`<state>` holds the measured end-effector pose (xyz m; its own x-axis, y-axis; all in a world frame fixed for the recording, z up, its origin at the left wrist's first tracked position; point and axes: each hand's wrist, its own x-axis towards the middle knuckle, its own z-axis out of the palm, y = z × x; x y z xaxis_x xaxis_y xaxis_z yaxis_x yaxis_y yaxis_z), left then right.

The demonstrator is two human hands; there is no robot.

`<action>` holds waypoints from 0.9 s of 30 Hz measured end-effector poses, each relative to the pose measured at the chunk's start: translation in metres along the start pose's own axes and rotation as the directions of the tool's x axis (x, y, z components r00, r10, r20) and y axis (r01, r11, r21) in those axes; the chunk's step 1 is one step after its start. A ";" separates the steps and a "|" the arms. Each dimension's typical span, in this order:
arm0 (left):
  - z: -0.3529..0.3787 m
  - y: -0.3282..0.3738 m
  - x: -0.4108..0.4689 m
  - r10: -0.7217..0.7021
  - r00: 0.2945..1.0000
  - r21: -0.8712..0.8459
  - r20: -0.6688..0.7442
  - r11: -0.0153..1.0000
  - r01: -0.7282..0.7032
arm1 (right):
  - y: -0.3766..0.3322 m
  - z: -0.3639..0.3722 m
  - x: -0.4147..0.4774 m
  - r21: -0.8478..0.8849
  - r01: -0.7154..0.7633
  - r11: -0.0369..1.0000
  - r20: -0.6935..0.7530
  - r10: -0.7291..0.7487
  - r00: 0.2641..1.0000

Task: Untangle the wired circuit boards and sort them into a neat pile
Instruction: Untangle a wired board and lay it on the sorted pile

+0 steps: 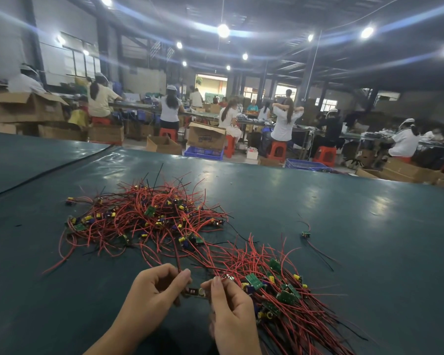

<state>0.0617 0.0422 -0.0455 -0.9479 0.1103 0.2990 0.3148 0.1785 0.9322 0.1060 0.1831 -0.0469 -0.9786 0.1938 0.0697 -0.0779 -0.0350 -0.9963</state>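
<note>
A tangled heap of small green circuit boards with red and black wires (149,219) lies on the dark green table (318,216), ahead and left of centre. A second, more aligned pile of wired boards (280,285) lies at the lower right, wires fanning out. My left hand (154,288) pinches red and black wires that lead up into the tangled heap. My right hand (228,303) pinches a small board (192,292) held between both hands, just left of the second pile.
One stray wired board (306,234) lies alone to the right. A black seam (49,170) crosses the table at the far left. Beyond the table's far edge stand cardboard boxes (205,135), blue crates, red stools and several seated workers.
</note>
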 end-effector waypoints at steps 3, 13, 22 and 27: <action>-0.001 0.002 0.000 0.000 1.000 0.018 -0.014 1.000 0.000 | 0.001 0.002 -0.001 -0.007 0.007 1.000 0.008 -0.007 1.000; -0.003 0.000 0.000 -0.005 1.000 0.039 -0.007 0.999 0.005 | 0.005 0.002 0.001 -0.017 0.023 1.000 0.027 -0.022 0.999; -0.002 -0.003 -0.002 -0.020 0.999 0.051 0.041 0.999 0.018 | 0.007 -0.001 0.004 -0.024 -0.043 0.999 0.033 0.044 0.998; -0.001 -0.011 -0.002 -0.013 0.998 0.100 0.059 0.995 0.007 | 0.009 0.000 0.004 -0.076 -0.012 0.997 0.041 0.016 0.999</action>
<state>0.0604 0.0390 -0.0559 -0.9472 0.1651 0.2748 0.3119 0.2759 0.9092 0.1013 0.1840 -0.0558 -0.9867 0.1526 0.0562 -0.0510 0.0373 -0.9980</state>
